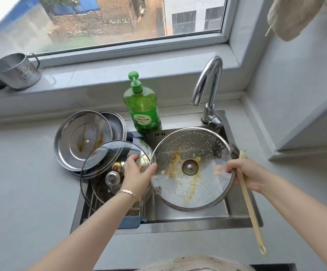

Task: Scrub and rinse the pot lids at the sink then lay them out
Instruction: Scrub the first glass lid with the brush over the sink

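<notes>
Over sink (188, 219), left fingers (151, 168) around stained lid (197, 194), right fingers (236, 165) around brush (250, 204); Chinese-labelled detergent (143, 112) behind.

Two bare hands are seen, the left hand (137, 174) and the right hand (249, 173). Behind each, a forearm is left uncovered as far as the picture's edge: the left forearm (92, 227) and the right forearm (299, 198). A thin bracelet (127, 192) is worn on the wrist just behind the left hand; it is pale and metallic, made of small flat links. Below and between the hands, a garment (193, 263) is shown at the lower edge: cream fabric, finely ribbed, rounded in outline.
</notes>
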A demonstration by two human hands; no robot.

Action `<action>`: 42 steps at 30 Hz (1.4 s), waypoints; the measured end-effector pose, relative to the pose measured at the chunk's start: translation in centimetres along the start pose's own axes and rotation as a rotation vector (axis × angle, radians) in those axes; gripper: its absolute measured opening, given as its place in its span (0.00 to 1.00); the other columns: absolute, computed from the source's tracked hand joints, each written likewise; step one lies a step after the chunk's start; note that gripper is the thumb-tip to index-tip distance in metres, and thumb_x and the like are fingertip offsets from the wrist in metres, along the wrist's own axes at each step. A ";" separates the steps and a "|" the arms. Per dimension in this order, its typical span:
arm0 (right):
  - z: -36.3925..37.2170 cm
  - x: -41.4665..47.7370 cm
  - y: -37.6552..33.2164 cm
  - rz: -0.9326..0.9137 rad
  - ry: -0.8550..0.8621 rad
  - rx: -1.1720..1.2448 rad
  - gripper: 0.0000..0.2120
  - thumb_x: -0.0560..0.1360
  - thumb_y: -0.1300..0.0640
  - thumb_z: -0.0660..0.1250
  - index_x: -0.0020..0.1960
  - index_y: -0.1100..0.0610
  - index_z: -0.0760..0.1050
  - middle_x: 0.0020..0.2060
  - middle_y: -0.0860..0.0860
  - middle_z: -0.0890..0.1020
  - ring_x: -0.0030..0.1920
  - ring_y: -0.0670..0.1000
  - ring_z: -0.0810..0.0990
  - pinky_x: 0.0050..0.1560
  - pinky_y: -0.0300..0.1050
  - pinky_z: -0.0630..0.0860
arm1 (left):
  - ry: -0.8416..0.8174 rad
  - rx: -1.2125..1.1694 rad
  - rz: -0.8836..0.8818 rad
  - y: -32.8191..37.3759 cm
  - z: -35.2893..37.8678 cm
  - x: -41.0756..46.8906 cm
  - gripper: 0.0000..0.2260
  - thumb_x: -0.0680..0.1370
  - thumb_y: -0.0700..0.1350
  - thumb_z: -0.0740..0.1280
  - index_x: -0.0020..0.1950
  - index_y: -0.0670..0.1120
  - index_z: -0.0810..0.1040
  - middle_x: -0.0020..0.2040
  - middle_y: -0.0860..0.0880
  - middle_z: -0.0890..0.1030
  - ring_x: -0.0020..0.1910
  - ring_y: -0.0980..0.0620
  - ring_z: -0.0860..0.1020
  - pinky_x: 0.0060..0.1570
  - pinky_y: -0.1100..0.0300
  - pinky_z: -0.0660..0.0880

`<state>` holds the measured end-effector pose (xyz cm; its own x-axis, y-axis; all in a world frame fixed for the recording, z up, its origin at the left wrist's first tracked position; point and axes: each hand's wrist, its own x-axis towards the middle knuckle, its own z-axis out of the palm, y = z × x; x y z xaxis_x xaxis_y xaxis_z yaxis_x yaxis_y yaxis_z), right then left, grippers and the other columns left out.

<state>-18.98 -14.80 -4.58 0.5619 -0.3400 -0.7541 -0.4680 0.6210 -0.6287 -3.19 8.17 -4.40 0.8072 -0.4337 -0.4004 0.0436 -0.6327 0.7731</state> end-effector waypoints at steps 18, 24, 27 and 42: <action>2.8 -1.5 0.9 -0.390 -0.006 -1.189 0.36 0.80 0.48 0.56 0.76 0.55 0.36 0.69 0.56 0.67 0.59 0.52 0.73 0.59 0.45 0.68 | -0.553 -0.767 -0.315 0.9 -0.1 -2.8 0.38 0.74 0.24 0.54 0.72 0.61 0.57 0.55 0.33 0.79 0.42 0.34 0.81 0.35 0.42 0.79; 4.9 -0.3 1.6 -0.490 0.100 -1.488 0.30 0.80 0.43 0.52 0.76 0.46 0.41 0.55 0.49 0.80 0.55 0.53 0.77 0.48 0.48 0.74 | -0.424 -0.652 -0.179 1.6 0.1 -3.5 0.38 0.71 0.22 0.51 0.69 0.59 0.62 0.52 0.37 0.81 0.43 0.36 0.82 0.33 0.45 0.80; 5.7 -1.7 2.9 -0.462 -0.014 -1.374 0.28 0.79 0.43 0.56 0.75 0.41 0.49 0.36 0.44 0.79 0.43 0.49 0.78 0.41 0.45 0.71 | -0.335 -0.656 -0.132 1.8 -0.2 -3.8 0.37 0.71 0.21 0.51 0.64 0.61 0.66 0.48 0.40 0.83 0.44 0.37 0.82 0.38 0.38 0.77; 6.5 -0.9 2.0 -0.564 0.068 -1.187 0.27 0.79 0.42 0.54 0.74 0.37 0.47 0.24 0.46 0.67 0.28 0.47 0.69 0.32 0.42 0.67 | -0.399 -0.688 -0.127 3.0 0.4 -4.1 0.37 0.72 0.21 0.51 0.67 0.60 0.62 0.54 0.36 0.80 0.42 0.38 0.82 0.33 0.46 0.80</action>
<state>-16.00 -8.71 -3.90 0.8569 -0.4032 -0.3212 -0.5125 -0.5997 -0.6146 -6.61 7.81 -0.65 0.5059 -0.6640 -0.5506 0.5790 -0.2118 0.7874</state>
